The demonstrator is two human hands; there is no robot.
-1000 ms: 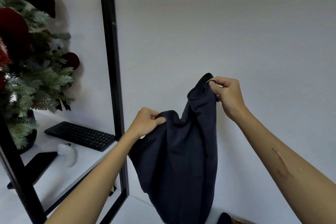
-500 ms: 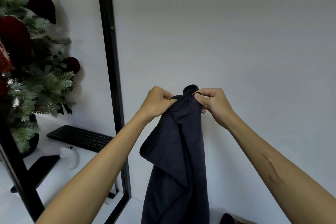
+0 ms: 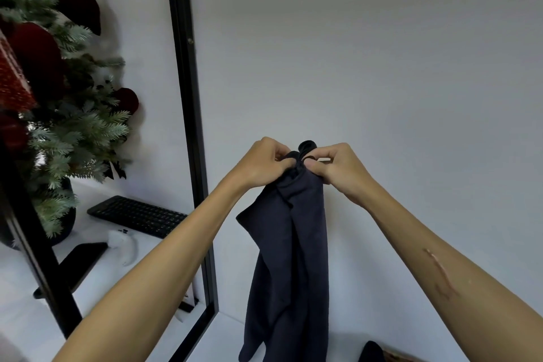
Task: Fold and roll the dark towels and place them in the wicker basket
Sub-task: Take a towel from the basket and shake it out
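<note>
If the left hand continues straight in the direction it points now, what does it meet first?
Probably the right hand: the left hand points toward it, with only the pinched top of the dark towel between them.

Both hands meet in front of the wall (image 3: 382, 67), the left hand (image 3: 264, 161) just left of the right hand (image 3: 338, 167), each with a grip on the top of the towel (image 3: 293, 258), which hangs down between the forearms. A frame (image 3: 188, 114) stands upright to the left. Further left, on the desk (image 3: 17, 288), the keyboard (image 3: 138, 216) lies by the wall, the mouse (image 3: 123, 245) just before it, the tree (image 3: 53, 97) at far left.
</note>
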